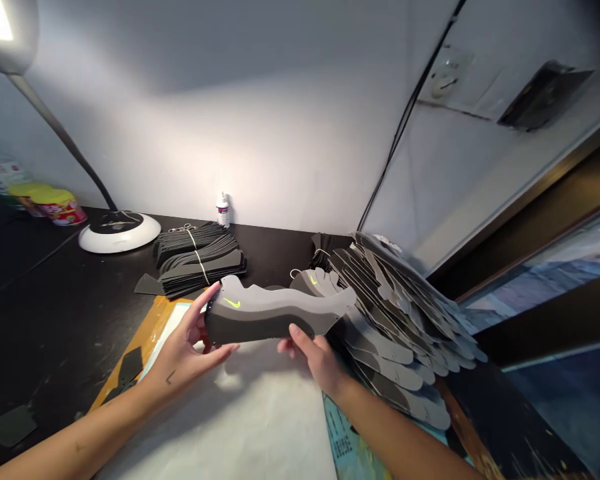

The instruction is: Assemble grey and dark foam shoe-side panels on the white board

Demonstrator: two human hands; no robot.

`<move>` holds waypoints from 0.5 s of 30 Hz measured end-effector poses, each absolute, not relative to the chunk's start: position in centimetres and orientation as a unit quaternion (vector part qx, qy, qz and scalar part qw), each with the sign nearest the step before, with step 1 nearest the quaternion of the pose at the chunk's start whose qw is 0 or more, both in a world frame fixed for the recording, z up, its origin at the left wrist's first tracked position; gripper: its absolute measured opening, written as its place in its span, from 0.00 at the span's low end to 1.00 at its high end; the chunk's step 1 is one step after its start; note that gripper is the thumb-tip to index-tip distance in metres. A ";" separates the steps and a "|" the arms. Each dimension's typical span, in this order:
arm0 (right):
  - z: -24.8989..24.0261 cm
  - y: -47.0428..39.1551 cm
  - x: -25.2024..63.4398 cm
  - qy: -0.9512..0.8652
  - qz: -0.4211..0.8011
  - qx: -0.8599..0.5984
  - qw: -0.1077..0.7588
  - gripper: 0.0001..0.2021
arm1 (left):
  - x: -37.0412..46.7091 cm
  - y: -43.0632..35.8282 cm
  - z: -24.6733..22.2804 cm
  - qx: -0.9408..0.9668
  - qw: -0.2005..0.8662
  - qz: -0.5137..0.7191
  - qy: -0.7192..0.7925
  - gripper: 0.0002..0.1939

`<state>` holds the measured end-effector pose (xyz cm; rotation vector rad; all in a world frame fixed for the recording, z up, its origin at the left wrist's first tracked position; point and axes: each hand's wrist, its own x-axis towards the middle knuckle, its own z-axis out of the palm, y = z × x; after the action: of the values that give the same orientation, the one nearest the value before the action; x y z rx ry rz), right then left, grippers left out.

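A grey and black shoe upper piece point(275, 312) with a small yellow-green swoosh is held up between both hands, above a white sheet point(230, 413). My left hand point(190, 347) grips its left end, thumb below and fingers at the edge and behind. On the lower right edge, my right hand point(315, 353) pinches it with the thumb in front; the other fingers are partly hidden behind. Close to the right hand lies a spread pile of similar grey and black pieces point(405, 320). Behind the left hand sits a bundle of dark cut pieces point(197, 257) tied with a white band.
A desk lamp point(120, 230) stands at the back left, near red and yellow tubs point(57, 205). A small white bottle point(223, 210) is against the wall. Loose dark scraps point(10, 425) lie at left. A smaller tied bundle point(321, 250) is beside the pile. Cables point(405, 120) run down the wall.
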<state>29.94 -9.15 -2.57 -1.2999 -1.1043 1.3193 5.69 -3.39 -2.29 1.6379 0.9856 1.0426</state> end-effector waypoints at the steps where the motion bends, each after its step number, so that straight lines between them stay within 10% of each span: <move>1: -2.7 -9.1 30.0 -0.446 0.541 -0.525 0.483 0.32 | 5.7 -3.5 -2.3 0.663 0.467 0.428 0.399 0.52; 15: -3.8 -7.9 30.1 -0.352 0.522 -0.488 0.604 0.35 | 5.4 -2.8 -2.5 0.634 0.478 0.442 0.418 0.57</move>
<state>30.10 -7.93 -3.79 -1.1302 -0.8137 1.2078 5.43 -2.84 -2.47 1.5470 1.0203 1.0783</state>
